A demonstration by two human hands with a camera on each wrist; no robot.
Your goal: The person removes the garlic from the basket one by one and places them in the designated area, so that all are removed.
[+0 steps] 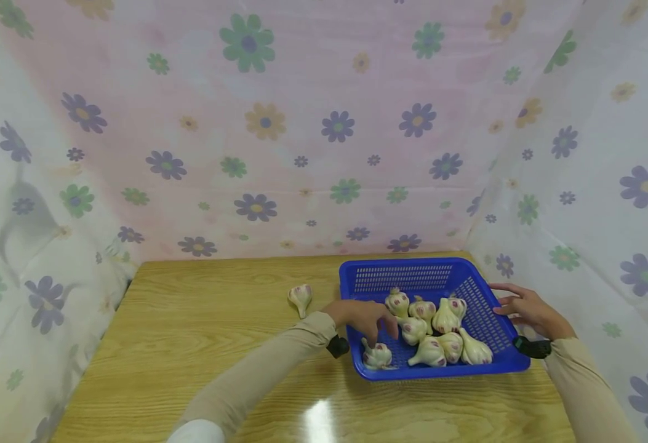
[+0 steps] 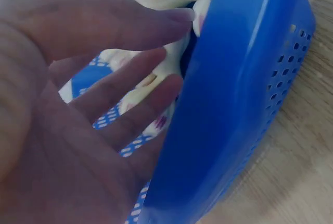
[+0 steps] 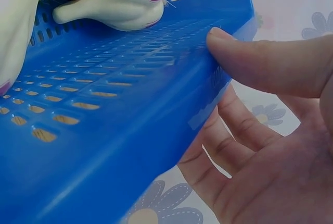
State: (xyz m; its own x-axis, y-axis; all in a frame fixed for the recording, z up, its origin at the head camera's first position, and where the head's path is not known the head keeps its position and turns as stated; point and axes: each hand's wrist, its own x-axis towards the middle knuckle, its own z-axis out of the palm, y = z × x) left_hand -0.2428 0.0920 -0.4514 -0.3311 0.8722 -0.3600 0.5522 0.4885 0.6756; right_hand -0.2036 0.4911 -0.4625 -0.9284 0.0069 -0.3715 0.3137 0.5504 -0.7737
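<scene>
A blue plastic basket (image 1: pixel 412 371) with slotted walls holds several whitish garlic bulbs with purple marks. The left hand (image 1: pixel 361 317) hangs over its left part, fingers loosely bent and apart, just above one bulb (image 1: pixel 378 355). In the left wrist view, that hand (image 2: pixel 88 104) has nothing between thumb and fingers, beside the basket rim (image 2: pixel 223 78). At the basket's right side, the right hand (image 1: pixel 534 312) holds the rim. The right wrist view has its thumb on the rim (image 3: pixel 156 125) and the other fingers of the hand (image 3: pixel 265 125) against the outer wall, their tips partly hidden.
One garlic bulb (image 1: pixel 300 296) lies on the wooden table (image 1: pixel 202 344), left of the basket. Flowered cloth (image 1: pixel 301 123) hangs behind the table and along both sides. Something pale shows partly beneath the right hand, outside the basket; I cannot tell what.
</scene>
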